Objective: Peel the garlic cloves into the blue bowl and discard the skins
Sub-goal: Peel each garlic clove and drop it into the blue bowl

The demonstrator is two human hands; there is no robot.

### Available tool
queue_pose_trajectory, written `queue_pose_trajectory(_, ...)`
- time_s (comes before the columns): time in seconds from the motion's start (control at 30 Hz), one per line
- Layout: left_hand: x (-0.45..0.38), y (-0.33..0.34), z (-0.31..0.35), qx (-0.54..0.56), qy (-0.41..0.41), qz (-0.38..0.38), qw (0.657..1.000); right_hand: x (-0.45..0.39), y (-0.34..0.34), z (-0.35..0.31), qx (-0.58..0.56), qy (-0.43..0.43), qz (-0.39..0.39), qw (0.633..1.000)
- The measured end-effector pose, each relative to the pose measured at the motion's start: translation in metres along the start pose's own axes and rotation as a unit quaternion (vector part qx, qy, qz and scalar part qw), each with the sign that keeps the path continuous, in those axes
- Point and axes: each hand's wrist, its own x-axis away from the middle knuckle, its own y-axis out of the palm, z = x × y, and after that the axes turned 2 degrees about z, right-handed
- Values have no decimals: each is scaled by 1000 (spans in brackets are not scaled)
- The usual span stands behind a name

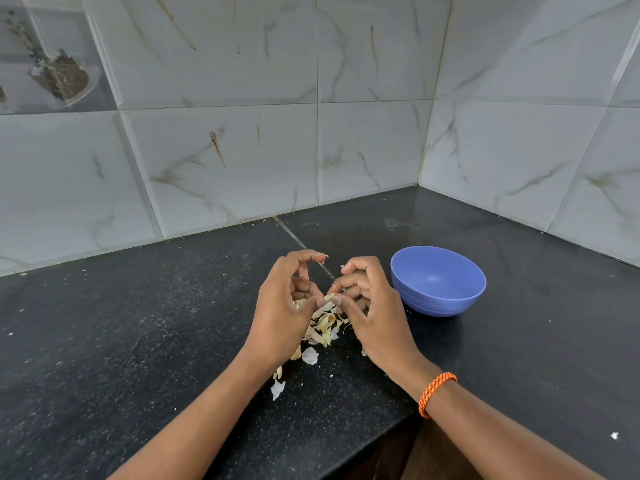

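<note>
Hard to make out what sits between the two thumbs: a small pale piece, a garlic clove (328, 299) or a strip of its skin, mostly covered by the fingers. Pinched from the left by the left hand (285, 306), thumb and curled fingers closed on it; index finger arched up above, its tip free. Pinched from the right by the right hand (369, 306), thumb pressed to the same piece, remaining fingers curled inward. Held just above a heap of skins (323, 329) on the black speckled counter (138, 323); part of the heap hidden under both hands, so no exact count of the shreds possible. Two bigger white flakes lying apart toward the near edge, one beside the left wrist (310, 355), one lower down (277, 389). One blue bowl (438, 280) just right of the right hand, upright, inside bare as far as visible. One orange braided band (437, 393) on the right wrist. One tiny white scrap (614, 435) far right on the counter. Both forearms cut off by the bottom edge. Marbled wall tiles (346, 98) behind, streaked brown; top-left tile carrying a printed picture, cropped and unclear. No readable writing or brand anywhere.
</note>
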Motion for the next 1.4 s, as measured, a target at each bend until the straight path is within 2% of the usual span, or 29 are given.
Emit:
queue_pose_trajectory(0.43,5,2,-2,-14,13,-22,1000,1,0,1,-8,17,10,1000)
queue_pose_trajectory(0.63,5,1,3,-10,18,4,1000,4,-1,-1,-4,11,18,1000)
queue_pose_trajectory(0.9,7,5,4,-83,49,10,995,3,2,0,21,-11,6,1000)
queue_pose_trajectory(1.13,7,6,4,-115,47,22,992,3,3,-2,-12,-3,-12,1000)
queue_pose_trajectory(1.4,7,5,4,-103,53,21,993,1,3,2,-35,15,-9,999)
